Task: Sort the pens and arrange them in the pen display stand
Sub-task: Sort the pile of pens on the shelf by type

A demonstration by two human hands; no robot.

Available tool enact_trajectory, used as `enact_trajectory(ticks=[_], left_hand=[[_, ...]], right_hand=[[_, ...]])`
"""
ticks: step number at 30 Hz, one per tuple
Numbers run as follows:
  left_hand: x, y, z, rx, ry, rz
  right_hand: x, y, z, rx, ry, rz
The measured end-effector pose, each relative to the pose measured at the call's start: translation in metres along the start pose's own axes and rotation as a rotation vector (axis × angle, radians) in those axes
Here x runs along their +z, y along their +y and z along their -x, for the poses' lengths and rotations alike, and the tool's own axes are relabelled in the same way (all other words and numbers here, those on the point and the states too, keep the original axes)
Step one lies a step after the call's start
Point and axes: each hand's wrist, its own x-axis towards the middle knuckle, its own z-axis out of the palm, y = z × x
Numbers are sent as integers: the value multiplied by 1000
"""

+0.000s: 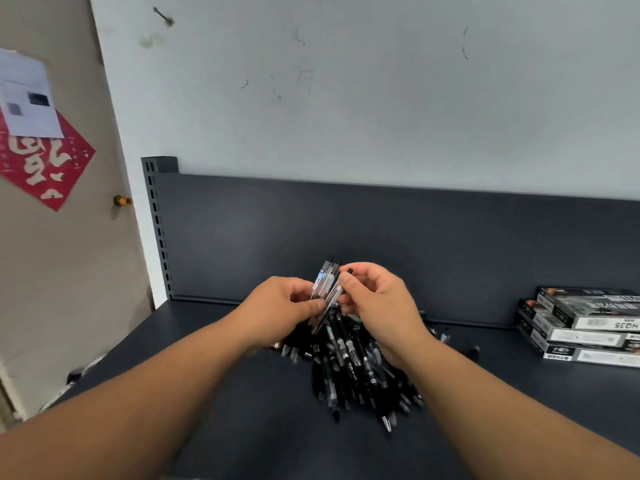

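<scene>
Left hand (280,306) grips a bundle of clear pens (325,289) upright; right hand (379,303) pinches its upper end. Directly beneath both, the pen pile (349,368) lies at the middle of the shelf (225,410).

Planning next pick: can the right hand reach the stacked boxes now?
Path yes, hand probably not: bare shelf lies between the right hand and the stacked boxes, but it pinches the pen bundle with the left hand.

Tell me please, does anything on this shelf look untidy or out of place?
Yes: the pens lie in a loose heap on the shelf, pointing different ways. The stacked boxes sit slightly askew.
</scene>
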Motion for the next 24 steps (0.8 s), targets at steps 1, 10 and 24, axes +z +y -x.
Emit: enact_trajectory(ticks=[1, 10, 24], left_hand=[[-9, -4, 5, -40, -23, 28], [-73, -48, 41, -204, 34, -94], [-98, -95, 66, -534, -123, -714]], right_hand=[[8, 1, 1, 26, -27, -15], [93, 13, 12, 297, -238, -95], [126, 31, 17, 377, -463, 503]])
